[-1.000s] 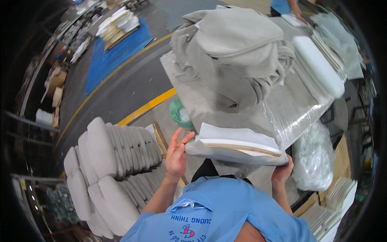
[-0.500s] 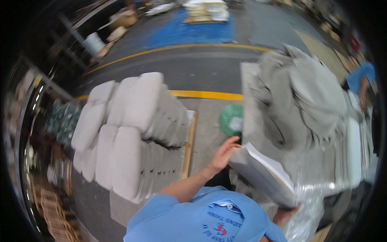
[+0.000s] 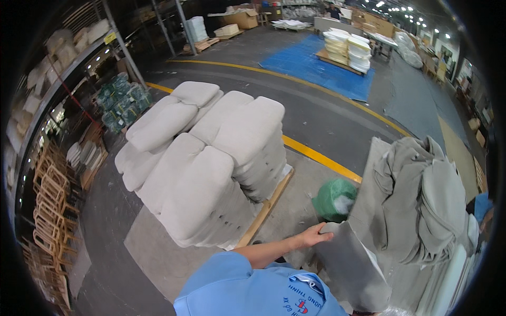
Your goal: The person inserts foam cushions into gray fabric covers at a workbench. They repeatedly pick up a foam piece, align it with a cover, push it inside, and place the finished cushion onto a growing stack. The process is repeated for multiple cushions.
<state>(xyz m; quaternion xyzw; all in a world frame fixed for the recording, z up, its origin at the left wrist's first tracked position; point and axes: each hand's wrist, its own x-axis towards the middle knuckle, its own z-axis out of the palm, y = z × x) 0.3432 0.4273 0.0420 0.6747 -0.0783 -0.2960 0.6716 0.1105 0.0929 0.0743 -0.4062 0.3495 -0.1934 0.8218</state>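
Observation:
My left hand (image 3: 315, 235) grips the top corner of a grey padded cushion (image 3: 354, 266), thumb over its edge. The cushion stands tilted in front of me, its grey fabric face showing and a pale side along its right edge. My right hand is out of sight. Just beyond the cushion, a heap of grey fabric covers (image 3: 411, 195) lies on a grey-covered work surface (image 3: 369, 168). To my left, tall stacks of light grey cushions (image 3: 211, 158) rest on a wooden pallet (image 3: 271, 205).
A green plastic bag (image 3: 333, 201) with white contents stands between pallet and work surface. Another person's blue sleeve (image 3: 482, 205) shows at the right edge. Wooden chair frames (image 3: 52, 205) and green-wrapped bundles (image 3: 121, 102) are at left. Foam stacks (image 3: 348, 50) stand far off on blue sheeting.
My view has swung left and up, showing more of the cushion stacks. My left hand still holds the cushion, now turned more grey side toward me. My right hand has gone from view.

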